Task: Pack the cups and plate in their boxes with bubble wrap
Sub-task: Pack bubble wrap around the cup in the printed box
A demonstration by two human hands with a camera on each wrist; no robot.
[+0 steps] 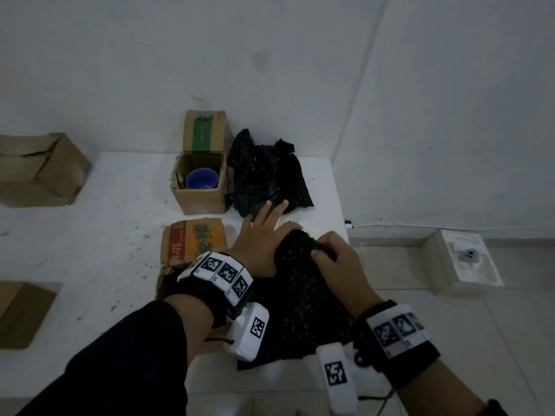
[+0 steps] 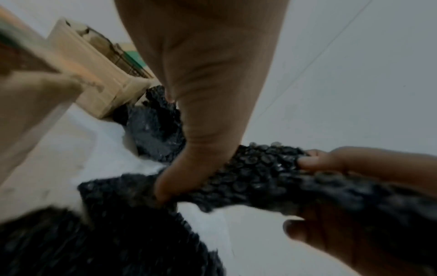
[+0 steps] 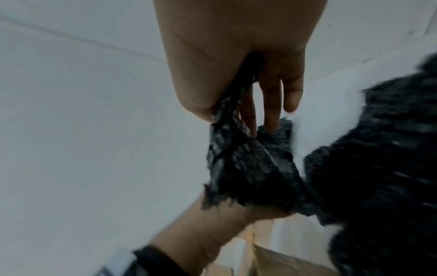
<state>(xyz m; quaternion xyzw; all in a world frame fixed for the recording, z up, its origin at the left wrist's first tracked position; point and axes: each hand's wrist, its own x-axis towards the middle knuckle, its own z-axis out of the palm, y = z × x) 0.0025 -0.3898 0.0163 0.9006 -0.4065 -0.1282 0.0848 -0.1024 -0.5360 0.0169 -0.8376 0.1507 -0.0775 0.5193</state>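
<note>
A black bubble wrap sheet (image 1: 303,301) lies on the white table (image 1: 120,235) near its front right corner, and both hands lift its far edge. My left hand (image 1: 261,238) pinches that edge between thumb and index finger while its other fingers stretch forward. The thumb presses into the bubble wrap sheet (image 2: 260,177). My right hand (image 1: 333,256) pinches the same edge from the right, the bubble wrap sheet (image 3: 250,168) bunched between thumb and fingers. A blue cup (image 1: 200,179) stands in an open cardboard box (image 1: 199,199). No plate is in view.
A crumpled pile of black bubble wrap (image 1: 267,175) lies right of the cup's box. An orange-printed box (image 1: 193,244) sits by my left wrist. Two more cardboard boxes (image 1: 39,169) (image 1: 21,313) are at the left. The table's right edge (image 1: 342,211) drops to tiled floor.
</note>
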